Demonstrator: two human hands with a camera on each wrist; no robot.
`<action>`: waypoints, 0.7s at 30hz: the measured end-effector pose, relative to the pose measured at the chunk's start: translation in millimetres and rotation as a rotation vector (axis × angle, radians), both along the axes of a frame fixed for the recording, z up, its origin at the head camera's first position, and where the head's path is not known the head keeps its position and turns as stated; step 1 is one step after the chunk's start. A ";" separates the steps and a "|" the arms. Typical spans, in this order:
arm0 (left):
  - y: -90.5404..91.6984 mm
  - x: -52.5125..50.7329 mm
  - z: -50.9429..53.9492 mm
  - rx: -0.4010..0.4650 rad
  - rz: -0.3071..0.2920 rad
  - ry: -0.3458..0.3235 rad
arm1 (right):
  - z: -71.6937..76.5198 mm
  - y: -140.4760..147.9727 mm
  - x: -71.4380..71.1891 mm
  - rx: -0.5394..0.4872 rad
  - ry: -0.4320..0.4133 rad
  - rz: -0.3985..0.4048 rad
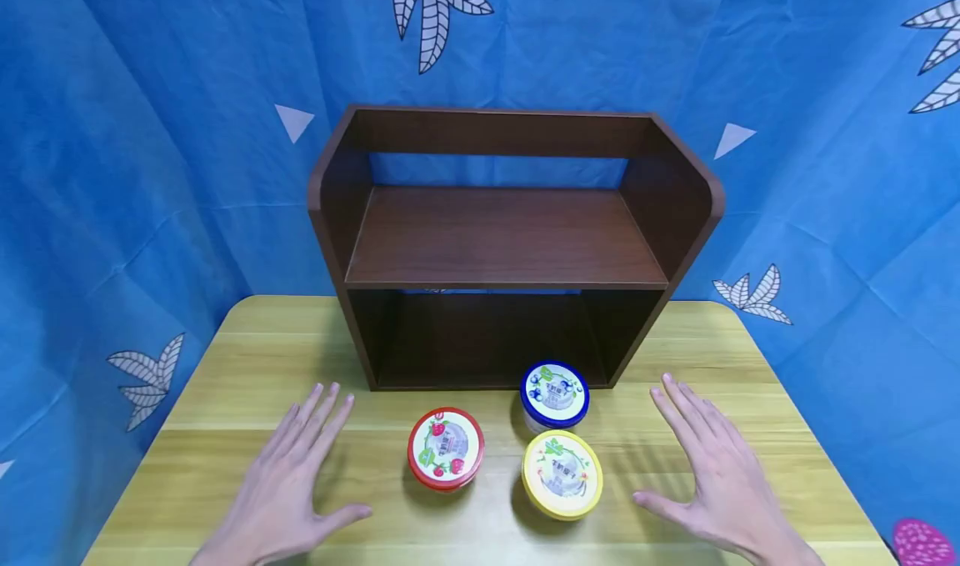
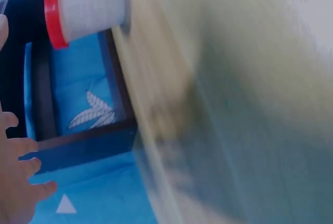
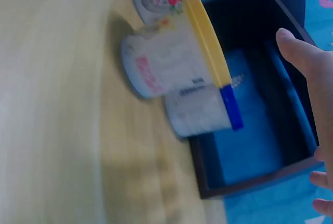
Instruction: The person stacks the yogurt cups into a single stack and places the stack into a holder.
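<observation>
Three round plastic tubs with printed lids stand upright in front of a dark brown shelf point(image 1: 510, 237). The red-lidded tub point(image 1: 446, 449), with strawberries on it, is between the hands, nearer the left one. To its right is a yellow-lidded tub point(image 1: 562, 475), and just behind that a blue-lidded tub point(image 1: 555, 395) close to the shelf's front edge. My left hand point(image 1: 288, 474) hovers left of the red lid, fingers straight, thumb spread. On the right side, my right hand point(image 1: 712, 474) is likewise spread, apart from the yellow-lidded tub point(image 3: 166, 57). Neither hand touches a tub.
The shelf has an upper board point(image 1: 502, 237) and a lower compartment point(image 1: 487, 341), with raised side panels. It stands at the back of a light wooden table point(image 1: 247, 366) with rounded corners. A blue patterned cloth point(image 1: 187, 132) hangs behind and beside the table.
</observation>
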State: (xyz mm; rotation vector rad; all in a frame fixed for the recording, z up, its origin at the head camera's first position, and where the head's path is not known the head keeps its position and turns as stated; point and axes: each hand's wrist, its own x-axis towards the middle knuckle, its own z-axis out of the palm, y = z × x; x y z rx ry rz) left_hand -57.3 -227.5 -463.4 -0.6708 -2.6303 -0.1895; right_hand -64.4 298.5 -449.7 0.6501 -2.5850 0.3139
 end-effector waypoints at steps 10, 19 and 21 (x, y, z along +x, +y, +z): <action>19.8 -3.2 -17.1 0.192 -0.032 -0.136 | -16.9 -19.8 6.0 -0.134 -0.083 0.072; 34.0 -9.7 -28.7 0.366 -0.064 -0.259 | -31.2 -33.0 10.0 -0.213 -0.180 0.085; 36.7 -10.4 -30.4 0.399 -0.054 -0.305 | -33.9 -34.7 10.2 -0.231 -0.193 0.097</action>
